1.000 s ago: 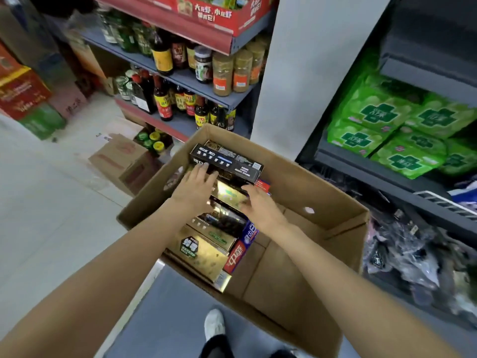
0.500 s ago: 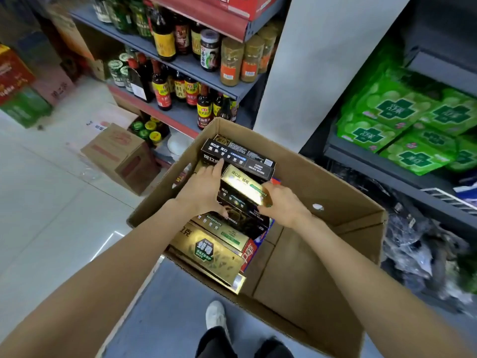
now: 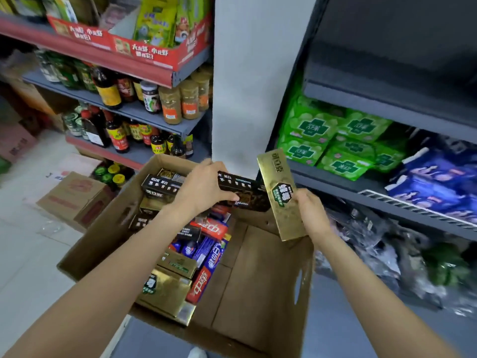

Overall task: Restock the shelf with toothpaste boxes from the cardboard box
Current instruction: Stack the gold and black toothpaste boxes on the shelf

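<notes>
An open cardboard box [image 3: 260, 277] stands on the floor below me, its left half filled with gold, black, red and blue toothpaste boxes [image 3: 204, 254]. My left hand [image 3: 204, 187] grips a black toothpaste box [image 3: 242, 192] lifted above the carton's far side. My right hand [image 3: 309, 213] holds a gold toothpaste box [image 3: 280, 195] by its lower end, tilted upright over the carton's right edge. A dark shelf unit [image 3: 387, 112] rises on the right; its top level looks bare.
Green packs [image 3: 333, 135] and blue packs [image 3: 433, 184] fill the right shelves, with plastic-wrapped goods below. Sauce bottles and jars [image 3: 144, 104] line the left shelves. A smaller closed carton [image 3: 74, 200] sits on the floor at left. A white pillar [image 3: 250, 81] separates the units.
Both hands have risen out of the carton, the left taking a black box and the right lifting the gold box upright toward the right. My view has tilted up to the shelves.
</notes>
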Demonstrator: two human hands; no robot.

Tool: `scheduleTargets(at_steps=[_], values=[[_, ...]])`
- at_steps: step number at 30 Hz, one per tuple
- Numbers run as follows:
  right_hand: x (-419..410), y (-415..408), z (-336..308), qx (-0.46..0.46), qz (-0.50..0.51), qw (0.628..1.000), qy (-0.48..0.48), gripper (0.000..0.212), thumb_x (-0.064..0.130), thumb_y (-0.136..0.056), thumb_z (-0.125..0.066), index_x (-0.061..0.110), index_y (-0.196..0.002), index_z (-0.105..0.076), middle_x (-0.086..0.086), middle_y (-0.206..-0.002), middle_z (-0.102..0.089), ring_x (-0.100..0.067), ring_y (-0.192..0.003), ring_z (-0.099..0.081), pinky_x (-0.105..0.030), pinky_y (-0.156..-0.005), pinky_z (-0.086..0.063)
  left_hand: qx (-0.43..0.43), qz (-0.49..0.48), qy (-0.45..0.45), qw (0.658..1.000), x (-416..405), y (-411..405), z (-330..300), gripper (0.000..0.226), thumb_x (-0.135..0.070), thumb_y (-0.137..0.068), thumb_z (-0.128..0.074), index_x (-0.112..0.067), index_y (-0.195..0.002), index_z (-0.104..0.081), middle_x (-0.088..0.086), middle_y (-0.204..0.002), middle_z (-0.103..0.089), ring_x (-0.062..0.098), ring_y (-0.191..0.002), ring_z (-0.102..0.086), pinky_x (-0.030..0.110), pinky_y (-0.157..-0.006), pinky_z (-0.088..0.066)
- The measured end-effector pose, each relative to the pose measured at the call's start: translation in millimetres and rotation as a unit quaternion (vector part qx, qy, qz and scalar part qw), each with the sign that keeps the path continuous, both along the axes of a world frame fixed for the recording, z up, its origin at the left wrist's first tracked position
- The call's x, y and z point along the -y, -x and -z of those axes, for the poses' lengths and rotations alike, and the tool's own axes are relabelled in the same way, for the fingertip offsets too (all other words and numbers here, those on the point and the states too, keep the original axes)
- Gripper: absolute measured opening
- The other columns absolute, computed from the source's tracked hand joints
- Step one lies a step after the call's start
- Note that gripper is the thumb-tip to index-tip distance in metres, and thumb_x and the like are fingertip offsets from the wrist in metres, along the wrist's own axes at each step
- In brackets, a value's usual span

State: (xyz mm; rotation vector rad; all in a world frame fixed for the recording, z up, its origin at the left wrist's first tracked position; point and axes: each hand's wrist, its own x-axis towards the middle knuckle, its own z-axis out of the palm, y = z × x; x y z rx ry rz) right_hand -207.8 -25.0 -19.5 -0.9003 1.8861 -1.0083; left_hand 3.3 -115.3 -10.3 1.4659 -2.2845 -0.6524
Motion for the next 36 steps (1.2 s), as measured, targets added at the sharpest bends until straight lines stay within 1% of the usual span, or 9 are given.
scheduleTargets(at_steps=[5,9,14,16,19,23,27,30,36], values=[[-11,82,-37,0.110,0.029,0.992,0.055,0.024,0.041,-0.092,-0.052,0.018,-0.096,-0.056,-0.010,-0.091,-0.067,-0.025,-0.074,-0.064,-0.042,-0.076,-0.053,-0.089,-0.090,-0.044,0.991,-12,88,-33,0.055,-0.050,-0.061,-0.082,-0.007,-0.092,-0.066,0.006,-0.089,-0.067,0.021,-0.087,-0.060,0.033,-0.073,-0.045],[-20,164,-75,0.113,0.029,0.987,0.107,0.025,0.041,-0.091,-0.055,0.018,-0.101,-0.057,-0.002,-0.085,-0.066,-0.016,-0.067,-0.062,-0.029,-0.065,-0.048,-0.194,-0.130,-0.112,0.966,-18,172,-59,0.052,-0.047,-0.061,-0.083,-0.002,-0.079,-0.064,0.009,-0.072,-0.061,0.020,-0.069,-0.056,0.028,-0.054,-0.036],[-38,264,-127,0.089,0.048,0.981,0.164,0.018,0.041,-0.090,-0.055,0.023,-0.091,-0.059,0.005,-0.085,-0.067,-0.009,-0.068,-0.065,-0.028,-0.067,-0.052,-0.314,-0.128,-0.131,0.932,-26,278,-99,0.028,-0.028,-0.066,-0.084,-0.009,-0.073,-0.064,0.000,-0.064,-0.058,0.008,-0.055,-0.054,0.011,-0.041,-0.033],[-45,298,-142,0.082,0.055,0.979,0.180,0.018,0.043,-0.090,-0.055,0.026,-0.090,-0.059,0.003,-0.091,-0.068,-0.013,-0.077,-0.064,-0.032,-0.073,-0.053,-0.341,-0.114,-0.129,0.924,-25,313,-111,0.027,-0.025,-0.064,-0.086,-0.011,-0.078,-0.068,-0.002,-0.065,-0.062,0.006,-0.056,-0.057,0.012,-0.047,-0.039],[-55,340,-156,0.076,0.062,0.974,0.205,0.021,0.044,-0.090,-0.054,0.025,-0.099,-0.059,0.002,-0.093,-0.069,-0.013,-0.077,-0.066,-0.028,-0.064,-0.051,-0.343,-0.091,-0.109,0.928,-14,357,-129,0.035,-0.026,-0.059,-0.088,-0.014,-0.085,-0.068,0.000,-0.078,-0.066,0.013,-0.071,-0.059,0.022,-0.065,-0.044],[-58,382,-164,0.058,0.071,0.973,0.212,0.023,0.044,-0.091,-0.052,0.024,-0.102,-0.058,0.001,-0.093,-0.069,-0.013,-0.075,-0.066,-0.026,-0.059,-0.049,-0.334,-0.087,-0.071,0.936,8,406,-151,0.039,-0.032,-0.058,-0.089,-0.018,-0.086,-0.066,-0.007,-0.078,-0.063,0.011,-0.079,-0.060,0.021,-0.067,-0.042],[-43,416,-168,0.032,0.091,0.974,0.207,0.019,0.045,-0.090,-0.053,0.028,-0.098,-0.058,0.001,-0.104,-0.066,-0.017,-0.095,-0.062,-0.033,-0.083,-0.049,-0.331,-0.071,-0.083,0.937,41,453,-168,0.035,-0.029,-0.060,-0.088,-0.016,-0.083,-0.066,-0.001,-0.083,-0.064,0.014,-0.082,-0.059,0.021,-0.069,-0.043],[-20,441,-170,0.013,0.115,0.972,0.205,0.035,0.052,-0.087,-0.054,0.025,-0.109,-0.051,0.004,-0.120,-0.056,-0.017,-0.111,-0.053,-0.035,-0.097,-0.040,-0.292,-0.059,-0.068,0.952,79,486,-177,0.057,-0.032,-0.060,-0.088,-0.008,-0.107,-0.066,0.003,-0.104,-0.065,0.017,-0.100,-0.060,0.020,-0.082,-0.044],[27,483,-173,-0.030,0.158,0.969,0.187,0.065,0.066,-0.075,-0.057,0.019,-0.120,-0.053,-0.002,-0.118,-0.062,-0.027,-0.109,-0.059,-0.046,-0.097,-0.046,-0.233,-0.021,-0.051,0.971,154,542,-164,0.067,-0.035,-0.061,-0.087,-0.006,-0.117,-0.062,0.005,-0.120,-0.062,0.019,-0.115,-0.055,0.019,-0.092,-0.040]])
